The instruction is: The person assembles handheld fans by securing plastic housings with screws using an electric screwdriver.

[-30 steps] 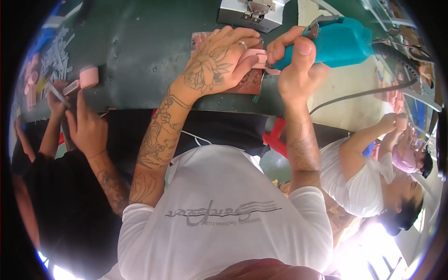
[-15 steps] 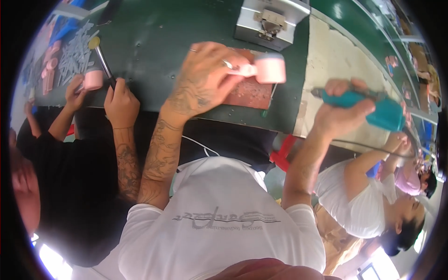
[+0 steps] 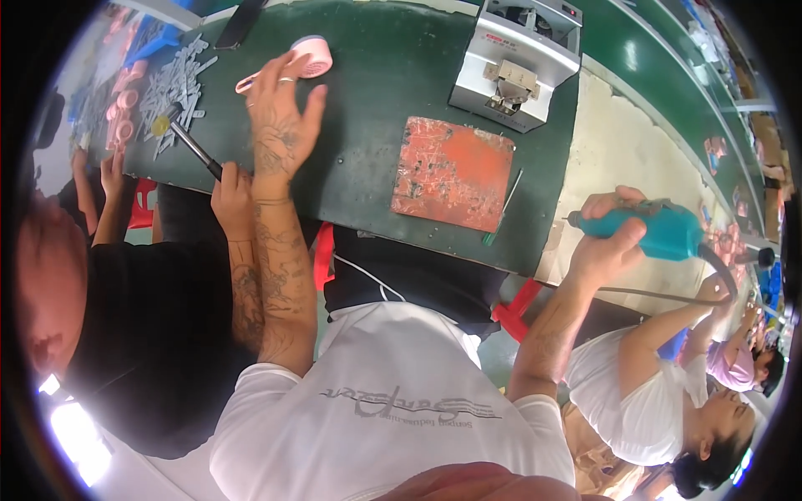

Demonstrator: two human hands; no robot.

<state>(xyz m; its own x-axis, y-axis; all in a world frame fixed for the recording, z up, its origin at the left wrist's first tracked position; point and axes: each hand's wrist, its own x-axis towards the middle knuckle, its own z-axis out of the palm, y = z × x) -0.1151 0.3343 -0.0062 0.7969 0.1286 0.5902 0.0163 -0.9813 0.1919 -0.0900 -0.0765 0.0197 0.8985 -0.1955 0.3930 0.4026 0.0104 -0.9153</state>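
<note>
My left hand (image 3: 280, 117) is at the far left part of the green bench, fingers stretched out and thumb apart. Beneath and beside its fingers lies what looks like a pink handheld fan (image 3: 312, 58), its round, dotted head beyond the fingertips and its handle partly hidden under the hand. My right hand (image 3: 608, 242) is wrapped around a teal electric screwdriver (image 3: 672, 231), held above the pale board on the right. The screwdriver's tip points left, and a dark cord runs from its back end.
A worn red pad (image 3: 455, 175) lies mid-bench with a thin green-handled screwdriver (image 3: 505, 204) at its right edge. Behind it stands a grey machine (image 3: 518, 63). At left, a co-worker's hand holds a yellow-headed mallet (image 3: 194, 144) near grey strips (image 3: 174, 90) and pink parts (image 3: 124, 117).
My left hand carried the pink fan from above the red pad to the bench's far left, and its fingers have spread. The right hand still grips the screwdriver, slightly lower in view.
</note>
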